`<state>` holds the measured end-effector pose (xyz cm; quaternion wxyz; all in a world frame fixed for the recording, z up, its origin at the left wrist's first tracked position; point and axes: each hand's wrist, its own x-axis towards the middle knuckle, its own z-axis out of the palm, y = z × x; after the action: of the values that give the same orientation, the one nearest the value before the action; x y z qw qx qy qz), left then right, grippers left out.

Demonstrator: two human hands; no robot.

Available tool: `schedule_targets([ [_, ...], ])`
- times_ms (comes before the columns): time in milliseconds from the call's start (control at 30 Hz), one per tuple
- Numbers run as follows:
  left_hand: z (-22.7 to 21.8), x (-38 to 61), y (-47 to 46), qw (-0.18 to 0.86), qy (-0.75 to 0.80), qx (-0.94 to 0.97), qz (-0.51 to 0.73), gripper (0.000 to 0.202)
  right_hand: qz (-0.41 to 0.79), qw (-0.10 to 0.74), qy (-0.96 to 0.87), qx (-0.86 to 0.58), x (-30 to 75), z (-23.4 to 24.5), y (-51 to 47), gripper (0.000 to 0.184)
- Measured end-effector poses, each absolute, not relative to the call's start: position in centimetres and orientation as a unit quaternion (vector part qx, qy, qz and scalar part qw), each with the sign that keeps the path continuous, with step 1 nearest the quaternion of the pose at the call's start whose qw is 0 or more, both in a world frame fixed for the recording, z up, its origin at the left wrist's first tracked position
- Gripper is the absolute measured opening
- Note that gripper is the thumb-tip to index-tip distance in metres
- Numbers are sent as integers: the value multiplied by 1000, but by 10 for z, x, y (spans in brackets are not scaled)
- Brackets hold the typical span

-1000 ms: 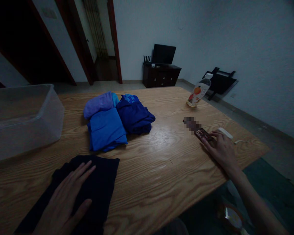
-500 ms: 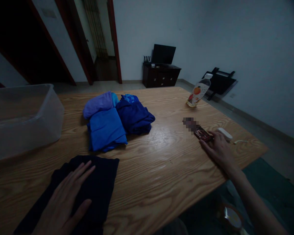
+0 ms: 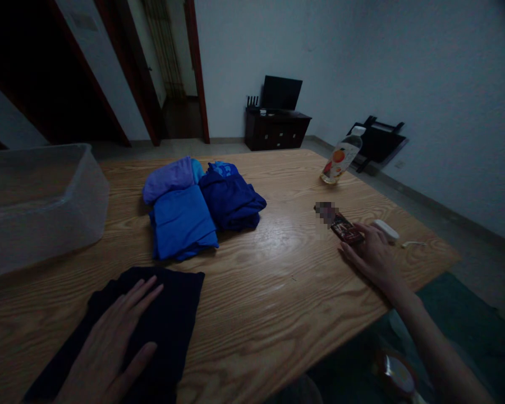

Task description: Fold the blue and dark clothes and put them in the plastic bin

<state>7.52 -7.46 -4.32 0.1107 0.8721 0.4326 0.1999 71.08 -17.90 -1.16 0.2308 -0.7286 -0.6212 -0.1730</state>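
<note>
Right hand (image 3: 372, 258) has shifted slightly left. Left hand (image 3: 111, 331) lies flat on dark cloth (image 3: 179, 311), thumb spread from fingers. Right thumb and forefinger stand apart at the near end of the phone (image 3: 347, 229); grip cannot be determined. Blue garments (image 3: 185, 224) lie beyond the left fingertips, bottle (image 3: 340, 159) beyond the right.

1 L hand (image 3: 113, 336) + 1 R hand (image 3: 374, 261) = 2 hands; 1 surface (image 3: 252, 303); 1 clear bin (image 3: 86, 207); 1 btl (image 3: 340, 160); 1 phone (image 3: 345, 229); 1 wht case (image 3: 386, 230); 1 dk cloth (image 3: 174, 314); min. 3 blue/purple cloths (image 3: 183, 224), exact no. unclear; 1 screen (image 3: 283, 92); 1 cabinet (image 3: 278, 133).
</note>
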Motion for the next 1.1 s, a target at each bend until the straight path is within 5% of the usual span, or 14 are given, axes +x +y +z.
schedule_targets([
  [1100, -48, 72, -71, 104, 429, 876, 194, 71, -110, 231, -642, -723, 719, -5, -151, 81],
])
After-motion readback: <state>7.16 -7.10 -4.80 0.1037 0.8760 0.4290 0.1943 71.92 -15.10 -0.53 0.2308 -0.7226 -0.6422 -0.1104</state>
